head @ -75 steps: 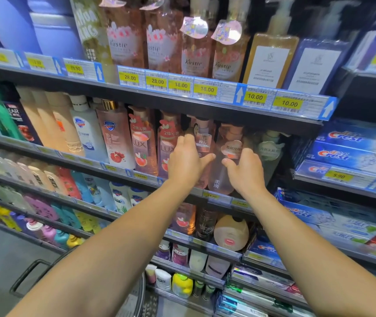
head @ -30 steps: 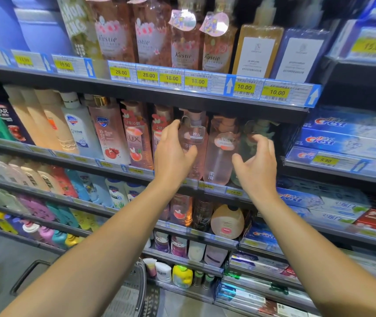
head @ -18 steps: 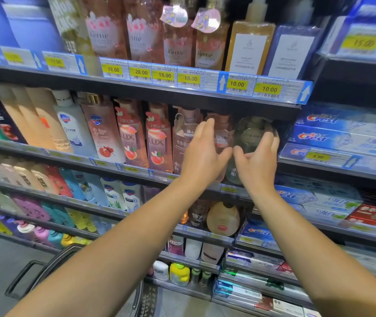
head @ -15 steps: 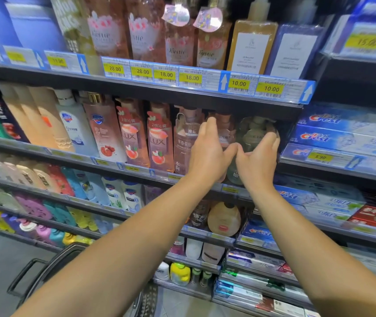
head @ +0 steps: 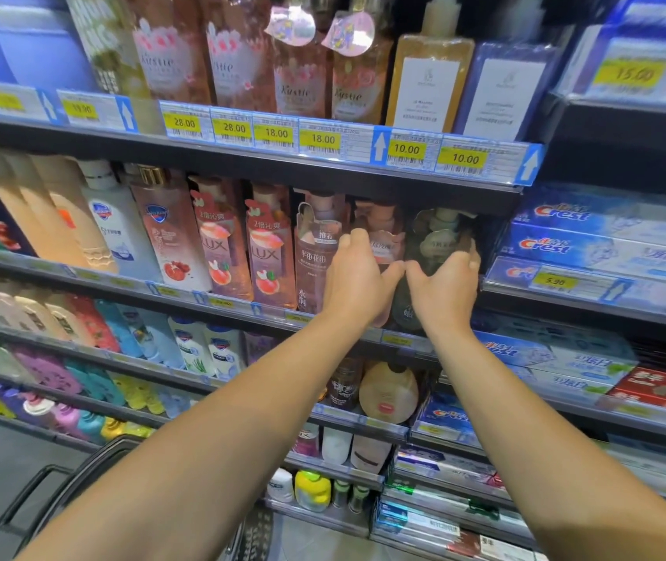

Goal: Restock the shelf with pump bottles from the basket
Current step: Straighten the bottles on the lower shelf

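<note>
head view, left hand gripping pink pump bottle, right hand gripping green pump bottle

Two bare forearms show from the bottom edge up to the hands, with no sleeve over either. The left hand and right hand are uncovered and seen from the back. The wrists are plain too. Nothing else of the person shows.
</note>
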Tool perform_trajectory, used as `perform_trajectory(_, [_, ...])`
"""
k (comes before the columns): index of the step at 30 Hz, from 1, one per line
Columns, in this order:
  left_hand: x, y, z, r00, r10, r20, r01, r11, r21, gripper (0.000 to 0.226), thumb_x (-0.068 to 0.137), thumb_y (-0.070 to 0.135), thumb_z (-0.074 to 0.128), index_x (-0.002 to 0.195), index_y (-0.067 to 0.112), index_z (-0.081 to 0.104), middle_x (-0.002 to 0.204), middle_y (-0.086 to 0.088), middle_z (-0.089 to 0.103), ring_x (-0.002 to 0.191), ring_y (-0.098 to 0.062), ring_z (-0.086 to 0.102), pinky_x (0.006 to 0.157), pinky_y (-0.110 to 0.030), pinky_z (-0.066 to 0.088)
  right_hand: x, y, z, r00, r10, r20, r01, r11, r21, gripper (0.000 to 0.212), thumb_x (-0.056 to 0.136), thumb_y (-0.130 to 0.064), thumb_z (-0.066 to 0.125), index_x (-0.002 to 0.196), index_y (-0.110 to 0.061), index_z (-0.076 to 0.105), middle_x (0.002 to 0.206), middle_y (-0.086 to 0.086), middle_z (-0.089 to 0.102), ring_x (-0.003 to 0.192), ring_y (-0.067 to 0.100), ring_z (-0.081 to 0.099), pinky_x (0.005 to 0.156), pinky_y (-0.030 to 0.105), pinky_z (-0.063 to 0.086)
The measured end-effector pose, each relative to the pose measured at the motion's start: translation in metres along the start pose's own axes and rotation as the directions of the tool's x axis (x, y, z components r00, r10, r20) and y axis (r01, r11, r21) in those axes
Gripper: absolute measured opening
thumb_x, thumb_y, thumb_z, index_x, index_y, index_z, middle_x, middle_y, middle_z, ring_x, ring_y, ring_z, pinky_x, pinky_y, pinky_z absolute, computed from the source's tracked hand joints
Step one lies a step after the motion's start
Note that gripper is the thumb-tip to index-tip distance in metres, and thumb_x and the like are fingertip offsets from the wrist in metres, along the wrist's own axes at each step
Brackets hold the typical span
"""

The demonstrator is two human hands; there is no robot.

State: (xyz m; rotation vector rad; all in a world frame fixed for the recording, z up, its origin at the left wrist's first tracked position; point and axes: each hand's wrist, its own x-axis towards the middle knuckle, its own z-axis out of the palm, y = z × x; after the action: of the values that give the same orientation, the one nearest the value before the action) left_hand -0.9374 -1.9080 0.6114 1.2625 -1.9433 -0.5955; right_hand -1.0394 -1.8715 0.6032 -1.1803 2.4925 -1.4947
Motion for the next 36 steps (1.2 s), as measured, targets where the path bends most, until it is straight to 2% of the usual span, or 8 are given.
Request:
perform_trajectory(4, [0.003, 0.000, 0.003, 1.000, -0.018, -0.025, 0.019, 1.000, 0.024, 0.041, 0.090, 0.035, 0.065, 0.117, 0.008, 0.049, 0.117, -0.011, 0.051, 0.107, -0.033, 0.055, 0.088, -0.045, 0.049, 0.006, -0.002, 0.002, 1.000, 0.030, 0.006, -0.029, 0.998, -0.053, 0.036, 0.086, -0.024, 0.069, 0.109, 0.003, 0.061, 0.139, 0.016, 0.043, 0.118, 0.031, 0.051, 0.092, 0.032, 0.043])
perform_trajectory(9, [0.006, 0.001, 0.003, 0.999, -0.022, -0.047, 0.024, 0.998, 0.050, 0.035, 0.092, 0.031, 0.064, 0.115, 0.008, 0.050, 0.117, -0.012, 0.052, 0.107, -0.033, 0.055, 0.089, -0.044, 0.048, 0.008, -0.006, 0.001, 0.998, 0.068, 0.013, -0.066, 0.992, -0.105, 0.033, 0.088, -0.020, 0.068, 0.111, 0.003, 0.062, 0.135, 0.016, 0.046, 0.113, 0.035, 0.055, 0.089, 0.035, 0.046])
perform_trajectory(16, [0.011, -0.001, 0.003, 1.000, -0.007, -0.022, 0.009, 0.996, 0.083, 0.037, 0.093, 0.031, 0.064, 0.115, 0.005, 0.050, 0.118, -0.015, 0.054, 0.109, -0.036, 0.055, 0.091, -0.046, 0.047, 0.001, -0.008, -0.005, 0.999, 0.048, 0.015, -0.046, 0.993, -0.111, 0.045, 0.087, -0.027, 0.071, 0.119, 0.000, 0.056, 0.149, 0.015, 0.034, 0.123, 0.038, 0.049, 0.098, 0.040, 0.042])
perform_trajectory(20, [0.014, -0.001, 0.001, 1.000, -0.014, 0.007, 0.013, 0.996, 0.087, 0.038, 0.093, 0.031, 0.065, 0.116, 0.004, 0.052, 0.118, -0.016, 0.055, 0.109, -0.035, 0.055, 0.089, -0.044, 0.047, -0.003, -0.006, -0.007, 1.000, 0.024, -0.012, -0.025, 0.992, -0.126, 0.050, 0.086, -0.033, 0.072, 0.120, -0.002, 0.052, 0.142, 0.014, 0.040, 0.121, 0.036, 0.050, 0.094, 0.039, 0.044])
perform_trajectory(28, [0.017, -0.007, 0.000, 0.999, 0.025, 0.028, -0.026, 0.999, 0.030, 0.037, 0.090, 0.030, 0.067, 0.109, 0.002, 0.054, 0.111, -0.018, 0.056, 0.099, -0.036, 0.060, 0.085, -0.047, 0.052, -0.006, 0.001, -0.009, 1.000, -0.015, -0.021, 0.013, 0.994, -0.111, 0.053, 0.085, -0.032, 0.073, 0.122, -0.004, 0.048, 0.132, 0.012, 0.043, 0.118, 0.031, 0.050, 0.093, 0.038, 0.044])
perform_trajectory(32, [0.019, -0.008, -0.002, 0.999, 0.033, 0.037, -0.033, 0.999, 0.004, 0.036, 0.089, 0.031, 0.069, 0.105, 0.003, 0.054, 0.107, -0.017, 0.056, 0.086, -0.036, 0.067, 0.076, -0.049, 0.058, -0.005, 0.002, -0.010, 1.000, -0.014, -0.006, 0.013, 0.992, -0.127, 0.052, 0.085, -0.033, 0.071, 0.121, -0.004, 0.048, 0.131, 0.011, 0.044, 0.116, 0.031, 0.051, 0.091, 0.038, 0.044])
perform_trajectory(36, [0.020, -0.008, -0.003, 0.998, 0.046, 0.041, -0.047, 0.999, 0.022, 0.035, 0.088, 0.031, 0.069, 0.104, 0.003, 0.054, 0.106, -0.017, 0.057, 0.082, -0.036, 0.068, 0.074, -0.049, 0.058, -0.004, 0.002, -0.010, 1.000, -0.009, 0.005, 0.010, 0.992, -0.129, 0.052, 0.086, -0.034, 0.071, 0.122, -0.004, 0.048, 0.130, 0.011, 0.045, 0.116, 0.031, 0.051, 0.092, 0.040, 0.044])
